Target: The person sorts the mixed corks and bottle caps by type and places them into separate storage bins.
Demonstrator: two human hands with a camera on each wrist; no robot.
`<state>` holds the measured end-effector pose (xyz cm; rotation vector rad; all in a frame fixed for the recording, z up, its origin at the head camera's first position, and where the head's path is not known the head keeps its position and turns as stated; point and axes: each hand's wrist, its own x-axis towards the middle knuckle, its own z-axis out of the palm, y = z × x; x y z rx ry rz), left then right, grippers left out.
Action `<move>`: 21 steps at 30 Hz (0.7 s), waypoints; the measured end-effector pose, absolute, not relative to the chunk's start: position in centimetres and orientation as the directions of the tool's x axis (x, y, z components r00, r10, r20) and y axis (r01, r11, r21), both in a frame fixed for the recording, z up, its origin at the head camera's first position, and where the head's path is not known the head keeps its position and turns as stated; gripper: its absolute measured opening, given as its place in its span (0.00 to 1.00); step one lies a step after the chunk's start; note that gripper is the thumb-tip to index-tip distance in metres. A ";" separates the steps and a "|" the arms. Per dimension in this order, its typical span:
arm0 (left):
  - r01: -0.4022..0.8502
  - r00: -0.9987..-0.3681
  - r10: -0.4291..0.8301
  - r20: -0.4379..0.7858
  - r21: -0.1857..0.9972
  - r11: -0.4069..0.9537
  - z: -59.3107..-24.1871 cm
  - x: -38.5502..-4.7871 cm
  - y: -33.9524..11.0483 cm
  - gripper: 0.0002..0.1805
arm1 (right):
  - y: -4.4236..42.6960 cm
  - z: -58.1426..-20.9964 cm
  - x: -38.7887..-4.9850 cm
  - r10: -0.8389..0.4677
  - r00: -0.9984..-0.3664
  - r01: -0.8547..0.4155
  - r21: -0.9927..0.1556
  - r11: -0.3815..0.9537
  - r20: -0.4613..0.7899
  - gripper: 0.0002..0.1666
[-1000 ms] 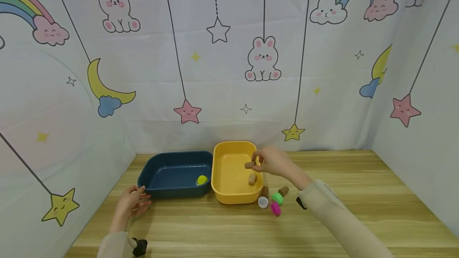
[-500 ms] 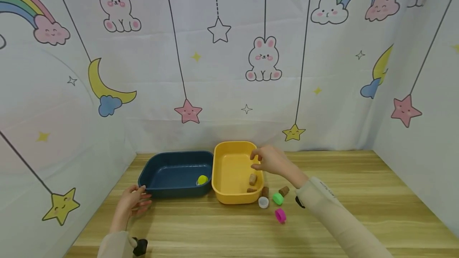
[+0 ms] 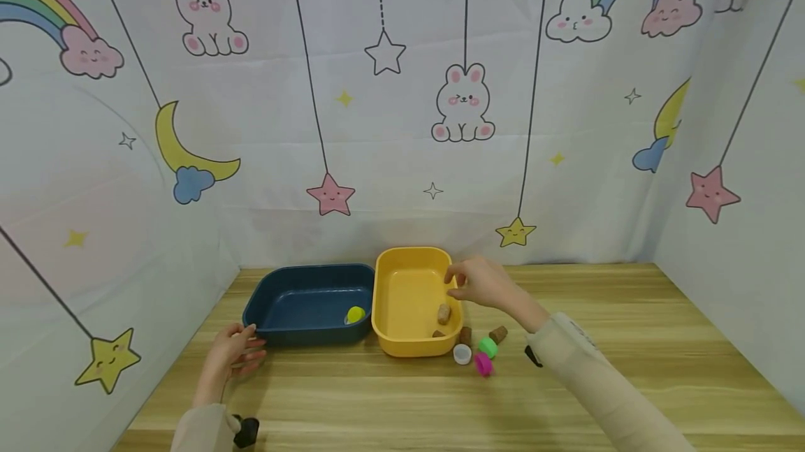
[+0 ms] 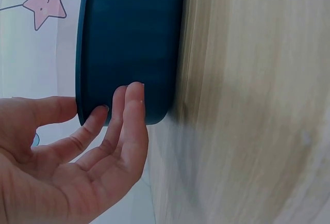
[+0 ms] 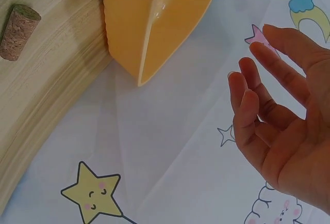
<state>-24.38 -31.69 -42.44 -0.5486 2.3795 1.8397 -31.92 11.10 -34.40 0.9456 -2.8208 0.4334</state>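
Note:
My left hand (image 3: 234, 352) pinches the near left corner of a dark blue bin (image 3: 295, 337) between thumb and index finger. In the left wrist view the other fingers (image 4: 133, 126) lie along the bin's outer wall. A yellow-green round item (image 3: 355, 315) is inside the blue bin. Over the right rim of the yellow bin (image 3: 402, 284) hovers my right hand (image 3: 481, 282), fingers loosely spread and holding nothing. Below it inside the bin lie a cork (image 3: 444, 314) and, partly hidden by the near wall, another cork (image 3: 438, 334).
Right of the yellow bin, on the wooden table, are two corks (image 3: 498, 334), a clear white cap (image 3: 462, 354), a green cap (image 3: 488, 348) and a magenta cap (image 3: 483, 365). A printed cloth backdrop (image 3: 390, 158) rises behind the bins.
My right hand has let go of a cork, which dropped into the yellow bin. The magenta cap rolled toward the front and then back beside the green cap. My left hand stayed put.

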 end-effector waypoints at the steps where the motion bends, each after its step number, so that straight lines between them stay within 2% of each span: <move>1: -0.326 -0.933 -0.228 -0.277 0.921 0.215 -42.4 -24.4 -31.7 0.13 | 11.1 -34.3 -31.8 -0.572 -0.792 -0.610 -0.230 0.758 0.215 0.10; 13: -0.326 -0.934 -0.223 -0.279 0.921 0.214 -42.5 -24.5 -31.8 0.13 | 12.7 -35.0 -30.3 -0.638 -0.735 -0.678 -0.206 0.706 0.229 0.10; 21: -0.292 -0.948 -0.187 -0.258 0.938 0.189 -43.8 -25.1 -32.9 0.16 | 14.5 -36.5 -29.1 -0.628 -0.762 -0.647 -0.245 0.722 0.160 0.09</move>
